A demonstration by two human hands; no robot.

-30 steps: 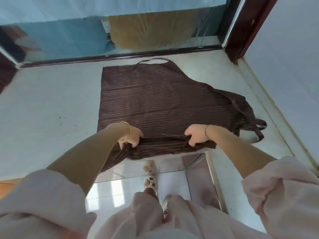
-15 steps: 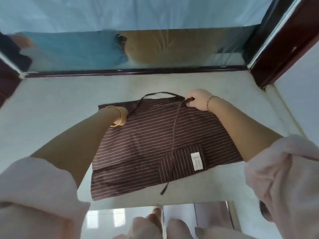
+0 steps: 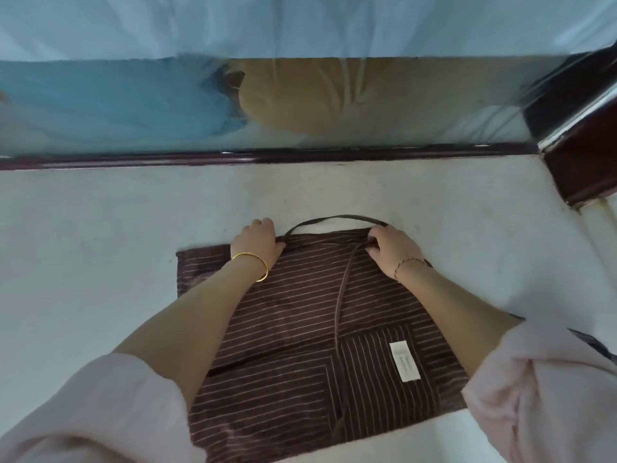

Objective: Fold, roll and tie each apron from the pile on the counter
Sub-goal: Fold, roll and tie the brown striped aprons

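1. Apron (image 3: 300,329), brown with thin pale stripes, lies folded flat on the worktop (image 3: 100,245), lower edge close to the person's side.
2. Neck loop (image 3: 334,218) sticks out past the apron's far edge onto bare worktop.
3. Tie strap (image 3: 340,302) runs from the far edge down across the fabric, passing left of a white label (image 3: 404,360).
4. Left grip (image 3: 257,242): palm down, fingers relaxed, pressing the far edge at the loop's left end; gold bangle (image 3: 253,265) on the wrist.
5. Right grip (image 3: 390,248): fingers curled, pinching the tie strap at the loop's right end.
6. Worktop is pale grey, matte, lightly speckled.
7. Dark red frame (image 3: 267,157) borders its far side, with glass (image 3: 467,121) above; blurred blue (image 3: 117,105) and tan (image 3: 317,95) shapes show in it.
8. Dark red post (image 3: 581,168) stands at the right corner.
9. Pink sleeves (image 3: 100,412) are pushed up both forearms.
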